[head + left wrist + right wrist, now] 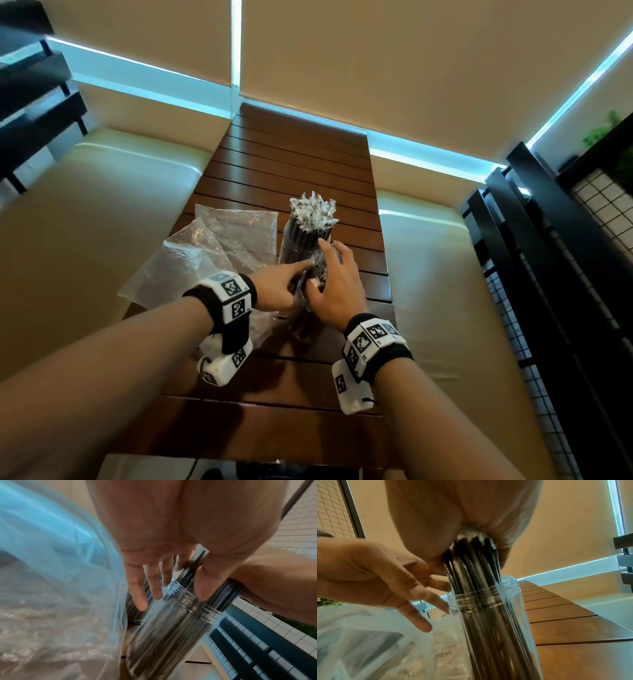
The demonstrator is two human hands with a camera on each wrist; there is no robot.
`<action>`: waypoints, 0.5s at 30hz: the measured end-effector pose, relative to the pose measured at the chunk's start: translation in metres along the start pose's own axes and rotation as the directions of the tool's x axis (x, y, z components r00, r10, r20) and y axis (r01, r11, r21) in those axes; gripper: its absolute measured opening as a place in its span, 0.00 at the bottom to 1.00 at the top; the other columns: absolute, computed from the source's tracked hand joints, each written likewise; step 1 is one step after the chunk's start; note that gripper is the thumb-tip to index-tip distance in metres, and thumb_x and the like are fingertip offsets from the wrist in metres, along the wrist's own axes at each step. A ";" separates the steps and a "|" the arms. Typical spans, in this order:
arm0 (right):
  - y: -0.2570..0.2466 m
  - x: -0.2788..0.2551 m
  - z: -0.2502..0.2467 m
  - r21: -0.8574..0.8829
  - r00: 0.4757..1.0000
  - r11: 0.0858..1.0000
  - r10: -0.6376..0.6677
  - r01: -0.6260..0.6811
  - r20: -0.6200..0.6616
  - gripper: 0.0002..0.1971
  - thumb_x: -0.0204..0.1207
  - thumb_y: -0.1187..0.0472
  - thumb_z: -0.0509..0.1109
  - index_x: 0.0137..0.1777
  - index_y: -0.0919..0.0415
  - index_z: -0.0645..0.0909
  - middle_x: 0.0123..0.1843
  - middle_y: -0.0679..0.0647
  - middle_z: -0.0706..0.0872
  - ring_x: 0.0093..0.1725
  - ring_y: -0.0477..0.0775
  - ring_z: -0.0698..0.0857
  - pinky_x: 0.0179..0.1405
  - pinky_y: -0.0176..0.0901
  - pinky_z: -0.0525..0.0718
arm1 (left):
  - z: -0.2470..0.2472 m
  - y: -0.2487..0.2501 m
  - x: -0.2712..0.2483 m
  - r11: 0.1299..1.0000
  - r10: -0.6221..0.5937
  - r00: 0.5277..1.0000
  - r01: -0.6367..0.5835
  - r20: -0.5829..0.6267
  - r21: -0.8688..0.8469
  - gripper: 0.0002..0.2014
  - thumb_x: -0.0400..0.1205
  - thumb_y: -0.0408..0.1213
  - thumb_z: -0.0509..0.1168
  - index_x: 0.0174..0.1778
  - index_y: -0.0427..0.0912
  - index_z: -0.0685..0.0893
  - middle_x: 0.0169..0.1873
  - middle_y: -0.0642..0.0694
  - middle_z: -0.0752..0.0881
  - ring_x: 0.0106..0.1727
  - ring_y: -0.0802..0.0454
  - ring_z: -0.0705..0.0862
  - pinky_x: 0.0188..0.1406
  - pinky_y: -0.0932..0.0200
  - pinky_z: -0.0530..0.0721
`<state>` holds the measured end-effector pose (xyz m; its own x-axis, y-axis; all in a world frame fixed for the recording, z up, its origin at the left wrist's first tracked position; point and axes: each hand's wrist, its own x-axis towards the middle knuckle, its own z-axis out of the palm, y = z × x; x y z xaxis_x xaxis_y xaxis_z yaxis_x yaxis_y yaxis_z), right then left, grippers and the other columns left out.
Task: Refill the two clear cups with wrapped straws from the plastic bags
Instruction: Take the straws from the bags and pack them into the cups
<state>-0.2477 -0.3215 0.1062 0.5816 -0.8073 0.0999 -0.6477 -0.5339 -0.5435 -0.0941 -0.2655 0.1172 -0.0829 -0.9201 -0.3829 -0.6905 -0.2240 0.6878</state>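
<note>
Right hand (462,520) clasps wrapped straws (476,563) by their tops, lowering them into near cup (488,615), mid-table toward its right edge. Left hand (385,577) loose-fingered, steadying rim. Straws light, slippery, probably splay; grip bundle high.

A tall clear plastic cup with a threaded rim (488,599) stands upright on the brown slatted wooden surface (573,631). A bundle of dark wrapped straws (474,563) runs down into the cup, its upper end closed in the grip of the right hand (453,513) directly above the rim. To the left of the cup, the left hand (376,577) reaches in with straight, spread fingers, one fingertip touching the rim. Crumpled clear plastic bags (376,642) lie low to the cup's left.
</note>
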 end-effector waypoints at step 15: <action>0.017 -0.012 -0.002 0.264 0.994 0.959 0.108 -0.107 0.011 0.50 0.66 0.61 0.82 0.81 0.44 0.54 0.65 0.51 0.82 0.62 0.51 0.84 0.61 0.43 0.84 | -0.014 0.018 0.017 0.946 0.262 0.953 -0.223 -0.150 0.235 0.38 0.74 0.24 0.67 0.81 0.48 0.65 0.73 0.46 0.76 0.74 0.48 0.74 0.74 0.55 0.73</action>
<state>-0.2666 -0.3218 0.0972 0.5138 -0.8573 0.0315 -0.5534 -0.3592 -0.7515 -0.0978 -0.2899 0.1321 -0.1522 -0.9840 -0.0926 -0.8035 0.0687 0.5913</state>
